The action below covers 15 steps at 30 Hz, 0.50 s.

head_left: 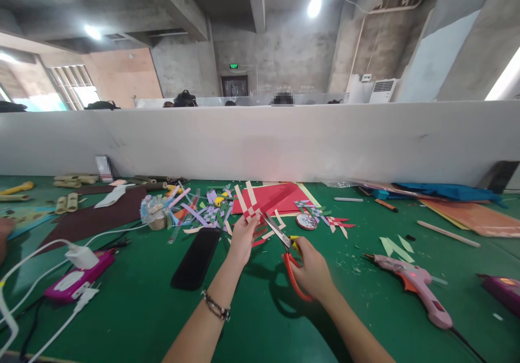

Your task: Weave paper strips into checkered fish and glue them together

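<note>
Scissors at a red-and-cream woven paper piece: the step in hand looks like trimming strip ends.
The left hand (242, 239) pinches the woven paper piece (251, 209) between closed fingers above the tabletop (134, 319), before a red paper sheet (298, 194); the right hand (312, 270) has its fingers curled round the handles of the scissors (279, 232), blade tips beside the left fingertips (how far the blades part is hard to tell). The next cut seems to call for a steady pinch, fingertips clear of the blades. Loose paper strips crowd underneath; a smartphone (196, 258) lies left of the left forearm, and a pink glue gun (414, 284) well to the right.
</note>
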Tool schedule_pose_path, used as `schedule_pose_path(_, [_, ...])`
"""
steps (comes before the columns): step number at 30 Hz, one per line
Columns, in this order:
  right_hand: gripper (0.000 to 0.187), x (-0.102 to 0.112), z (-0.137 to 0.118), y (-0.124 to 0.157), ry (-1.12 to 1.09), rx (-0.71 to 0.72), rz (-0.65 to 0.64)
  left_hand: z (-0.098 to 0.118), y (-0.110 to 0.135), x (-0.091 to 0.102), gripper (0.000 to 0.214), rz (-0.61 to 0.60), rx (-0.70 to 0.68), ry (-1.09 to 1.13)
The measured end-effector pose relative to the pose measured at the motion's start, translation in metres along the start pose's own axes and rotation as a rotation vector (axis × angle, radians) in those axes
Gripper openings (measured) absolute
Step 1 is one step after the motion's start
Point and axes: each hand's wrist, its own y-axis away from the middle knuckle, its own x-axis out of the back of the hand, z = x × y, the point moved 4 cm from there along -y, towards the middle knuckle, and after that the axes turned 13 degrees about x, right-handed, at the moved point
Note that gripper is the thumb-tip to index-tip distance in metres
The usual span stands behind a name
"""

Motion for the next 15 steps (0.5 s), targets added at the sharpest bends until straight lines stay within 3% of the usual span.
schedule_pose_path(15, [0.018, -0.0044, 0.0035, 0.0005, -0.012, -0.005, -0.041, -0.0013, -0.0013, -0.0007, 0.025, 0.062, 0.003, -0.002])
